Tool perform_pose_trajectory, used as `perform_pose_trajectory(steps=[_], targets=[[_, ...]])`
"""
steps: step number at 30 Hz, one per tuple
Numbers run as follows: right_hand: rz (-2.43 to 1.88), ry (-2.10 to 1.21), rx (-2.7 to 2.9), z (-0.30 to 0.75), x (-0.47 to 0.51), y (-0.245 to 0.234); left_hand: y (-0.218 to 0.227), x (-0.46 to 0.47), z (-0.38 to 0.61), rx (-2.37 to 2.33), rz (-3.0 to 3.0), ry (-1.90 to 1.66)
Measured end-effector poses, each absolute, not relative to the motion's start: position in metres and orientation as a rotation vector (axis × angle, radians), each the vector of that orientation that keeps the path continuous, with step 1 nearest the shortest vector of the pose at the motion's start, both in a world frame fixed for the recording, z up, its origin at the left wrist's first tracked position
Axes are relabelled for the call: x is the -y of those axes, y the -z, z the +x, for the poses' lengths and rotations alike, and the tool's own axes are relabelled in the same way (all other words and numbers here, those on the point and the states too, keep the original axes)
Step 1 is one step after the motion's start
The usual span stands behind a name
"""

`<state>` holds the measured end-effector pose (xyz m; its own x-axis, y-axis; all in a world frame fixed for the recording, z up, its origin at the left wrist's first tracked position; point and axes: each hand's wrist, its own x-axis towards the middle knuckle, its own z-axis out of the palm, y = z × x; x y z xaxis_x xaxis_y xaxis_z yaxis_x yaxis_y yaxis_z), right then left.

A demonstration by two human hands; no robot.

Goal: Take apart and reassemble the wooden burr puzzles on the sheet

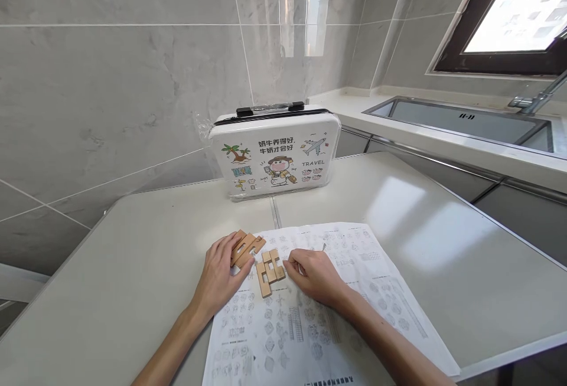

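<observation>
Near the sheet's far left corner, my left hand [220,269] is closed around a cluster of notched wooden puzzle pieces [246,249]. Its fingers lie over the cluster's left side, with the thumb along the near edge. A second group of notched wooden pieces [271,272] lies flat on the paper between my hands. My right hand [312,271] rests on the sheet just right of that group, fingers curled and thumb against the index finger. Whatever those fingers may hold is hidden. A small thin grey tip [324,247] shows beyond the knuckles; I cannot tell what it is.
Under both hands lies a large creased sheet of printed diagrams [305,339] on a pale tabletop [146,291]. A white cartoon-printed case [274,156] in plastic wrap stands at the back against the tiled wall. To the right are a counter and sink [465,117].
</observation>
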<state>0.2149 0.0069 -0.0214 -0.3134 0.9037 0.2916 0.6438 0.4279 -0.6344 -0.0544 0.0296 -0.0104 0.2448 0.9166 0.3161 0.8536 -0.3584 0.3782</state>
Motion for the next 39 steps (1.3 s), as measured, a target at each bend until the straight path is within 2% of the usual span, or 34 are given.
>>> perform_pose_trajectory(steps=[16,39], targets=[[-1.311,-0.563,2.068,0.2148,-0.0056,0.0195,0.0065,-0.0269,-0.0504,-1.842,2.314,-0.789],[-1.293,-0.598,2.057,0.2148,-0.0045,0.0178,0.0094,-0.0296,-0.0539,-1.734,2.287,-0.803]])
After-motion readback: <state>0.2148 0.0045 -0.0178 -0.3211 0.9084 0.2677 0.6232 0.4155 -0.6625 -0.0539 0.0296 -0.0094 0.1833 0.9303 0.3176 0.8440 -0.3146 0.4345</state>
